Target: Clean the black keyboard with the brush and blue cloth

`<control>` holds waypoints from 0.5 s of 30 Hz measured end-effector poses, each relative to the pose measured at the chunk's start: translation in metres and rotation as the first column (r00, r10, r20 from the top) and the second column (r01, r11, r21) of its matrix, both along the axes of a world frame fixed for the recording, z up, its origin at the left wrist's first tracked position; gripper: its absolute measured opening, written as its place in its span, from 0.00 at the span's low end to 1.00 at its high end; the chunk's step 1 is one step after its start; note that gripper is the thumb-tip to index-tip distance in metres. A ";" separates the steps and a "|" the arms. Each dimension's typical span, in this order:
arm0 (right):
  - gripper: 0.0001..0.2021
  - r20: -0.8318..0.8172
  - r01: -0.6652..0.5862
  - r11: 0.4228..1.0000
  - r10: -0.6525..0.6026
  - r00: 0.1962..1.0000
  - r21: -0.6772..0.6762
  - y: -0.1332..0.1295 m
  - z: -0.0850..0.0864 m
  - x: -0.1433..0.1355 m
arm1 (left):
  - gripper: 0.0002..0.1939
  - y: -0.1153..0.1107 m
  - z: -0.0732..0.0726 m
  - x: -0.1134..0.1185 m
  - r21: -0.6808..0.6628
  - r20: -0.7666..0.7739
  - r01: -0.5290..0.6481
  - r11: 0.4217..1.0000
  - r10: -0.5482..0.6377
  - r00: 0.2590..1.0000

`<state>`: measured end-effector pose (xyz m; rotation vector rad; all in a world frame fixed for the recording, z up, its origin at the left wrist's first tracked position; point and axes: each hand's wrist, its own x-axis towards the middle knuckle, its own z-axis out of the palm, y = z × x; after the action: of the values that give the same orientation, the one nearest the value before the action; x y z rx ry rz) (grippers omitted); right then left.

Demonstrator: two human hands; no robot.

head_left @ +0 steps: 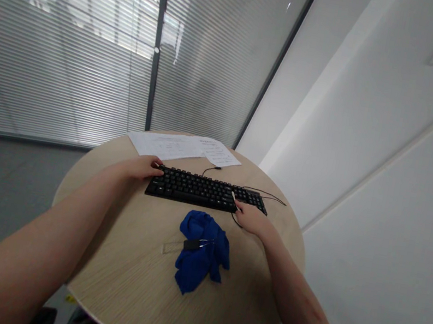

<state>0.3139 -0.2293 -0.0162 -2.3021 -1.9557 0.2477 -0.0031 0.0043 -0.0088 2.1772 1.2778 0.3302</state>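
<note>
A black keyboard (195, 189) lies across the round table. My left hand (141, 167) is closed on its left end, the thumb over the keys and the fingers at the back edge. Over the right part of the keys, my right hand (251, 217) pinches a cotton swab (233, 197), its white tip pointing down at the keys. Nearer to me lies a crumpled blue cloth (194, 274). Resting on that cloth is a small tool (191, 244) with a black middle, thin wire prongs on the right and a clear end on the left.
Printed paper sheets (169, 146) lie at the table's far edge. A black cable (273, 196) loops behind the keyboard's right end. The round wooden table (130, 280) stands beside a white wall (378, 211) and a glass partition with blinds (68, 76).
</note>
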 end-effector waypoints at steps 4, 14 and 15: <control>0.24 -0.021 -0.044 0.998 0.044 0.999 -0.036 -0.008 0.008 0.000 | 0.29 -0.001 0.001 0.000 0.005 0.007 -0.006 1.000 0.006 1.000; 0.24 -0.073 -0.026 1.000 0.026 0.997 -0.006 -0.009 0.004 0.003 | 0.28 -0.001 0.001 -0.001 0.013 0.007 -0.012 1.000 0.011 1.000; 0.24 -0.074 -0.019 1.000 0.019 0.997 0.002 -0.007 0.002 0.003 | 0.28 -0.002 0.002 -0.001 0.016 0.000 -0.016 1.000 0.016 1.000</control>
<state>0.3167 -0.2367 -0.0138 -2.2408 -1.9421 0.3282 -0.0036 0.0028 -0.0069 2.1815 1.2972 0.3477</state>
